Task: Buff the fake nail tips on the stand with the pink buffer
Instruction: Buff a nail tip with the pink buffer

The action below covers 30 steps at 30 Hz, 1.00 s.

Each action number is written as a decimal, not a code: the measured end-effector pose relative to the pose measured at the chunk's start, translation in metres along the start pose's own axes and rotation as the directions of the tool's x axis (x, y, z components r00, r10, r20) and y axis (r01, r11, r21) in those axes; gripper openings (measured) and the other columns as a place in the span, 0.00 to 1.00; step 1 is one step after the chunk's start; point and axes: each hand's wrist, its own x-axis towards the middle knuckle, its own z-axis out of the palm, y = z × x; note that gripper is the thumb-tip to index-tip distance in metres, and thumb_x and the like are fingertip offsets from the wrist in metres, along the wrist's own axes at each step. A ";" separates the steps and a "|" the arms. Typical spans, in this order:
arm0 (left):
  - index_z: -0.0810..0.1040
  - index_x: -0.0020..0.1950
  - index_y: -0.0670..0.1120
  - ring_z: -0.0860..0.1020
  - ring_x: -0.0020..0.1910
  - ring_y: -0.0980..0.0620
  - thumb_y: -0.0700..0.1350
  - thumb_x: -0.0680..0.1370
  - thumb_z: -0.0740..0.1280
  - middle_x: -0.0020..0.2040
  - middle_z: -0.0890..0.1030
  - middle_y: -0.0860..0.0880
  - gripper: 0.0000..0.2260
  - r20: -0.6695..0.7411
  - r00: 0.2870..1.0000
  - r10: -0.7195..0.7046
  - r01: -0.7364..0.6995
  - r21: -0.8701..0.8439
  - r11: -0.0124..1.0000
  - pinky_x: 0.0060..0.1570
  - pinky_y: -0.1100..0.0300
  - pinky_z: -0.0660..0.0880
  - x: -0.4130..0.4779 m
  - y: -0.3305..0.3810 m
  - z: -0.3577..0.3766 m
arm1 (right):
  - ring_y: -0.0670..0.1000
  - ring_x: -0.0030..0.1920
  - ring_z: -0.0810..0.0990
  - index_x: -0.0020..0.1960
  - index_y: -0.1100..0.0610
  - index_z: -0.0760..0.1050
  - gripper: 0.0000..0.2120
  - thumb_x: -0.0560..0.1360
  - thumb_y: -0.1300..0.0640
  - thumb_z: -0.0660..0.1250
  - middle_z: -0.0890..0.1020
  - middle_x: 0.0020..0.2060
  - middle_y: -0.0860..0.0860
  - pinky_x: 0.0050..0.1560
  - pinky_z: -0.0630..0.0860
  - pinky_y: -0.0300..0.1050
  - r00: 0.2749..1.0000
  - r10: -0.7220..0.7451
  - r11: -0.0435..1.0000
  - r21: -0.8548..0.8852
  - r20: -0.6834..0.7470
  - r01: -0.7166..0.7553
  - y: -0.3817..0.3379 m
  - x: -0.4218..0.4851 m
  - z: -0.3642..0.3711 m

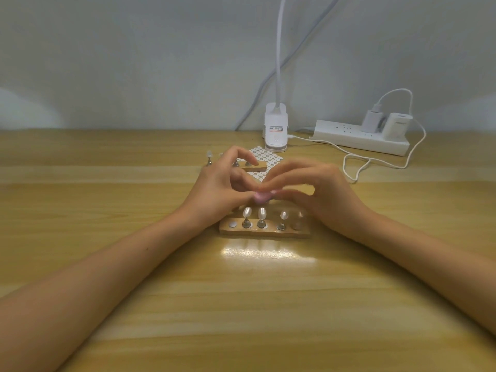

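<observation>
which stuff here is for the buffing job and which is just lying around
In use: left hand, right hand, pink buffer, near stand, nail tips.

Lying about: far stand, sticker sheet, lamp clip, power strip, cable.

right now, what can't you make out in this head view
All in the head view:
pink buffer: only a blurred pink patch shows between the fingers; which hand grips it is unclear.
right hand: blurred, finger pose unclear.
far stand: left part hidden behind the left hand.
lamp clip label: too small to read.
</observation>
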 end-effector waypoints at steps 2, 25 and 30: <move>0.73 0.58 0.44 0.83 0.37 0.59 0.37 0.70 0.78 0.37 0.86 0.51 0.21 -0.003 1.000 -0.001 0.001 0.012 1.000 0.38 0.71 0.73 0.000 0.000 0.000 | 0.49 0.49 0.83 0.52 0.59 0.85 0.09 0.72 0.64 0.74 0.85 0.48 0.52 0.52 0.77 0.43 1.000 0.028 1.000 -0.001 -0.010 -0.028 0.001 0.000 0.000; 0.73 0.58 0.44 0.83 0.35 0.60 0.38 0.70 0.79 0.37 0.86 0.51 0.21 0.001 1.000 -0.018 0.018 -0.002 1.000 0.37 0.72 0.72 0.000 0.001 0.000 | 0.48 0.46 0.82 0.51 0.60 0.85 0.09 0.71 0.64 0.76 0.84 0.46 0.53 0.49 0.77 0.42 1.000 0.005 1.000 -0.030 0.020 -0.004 -0.002 0.001 -0.002; 0.73 0.58 0.43 0.82 0.34 0.60 0.37 0.70 0.78 0.36 0.85 0.52 0.21 0.011 1.000 -0.016 0.016 -0.015 1.000 0.35 0.72 0.72 0.000 0.001 0.000 | 0.44 0.46 0.81 0.51 0.59 0.85 0.08 0.72 0.63 0.75 0.84 0.45 0.50 0.48 0.75 0.40 0.999 0.047 0.999 -0.016 -0.005 -0.047 -0.001 0.001 -0.003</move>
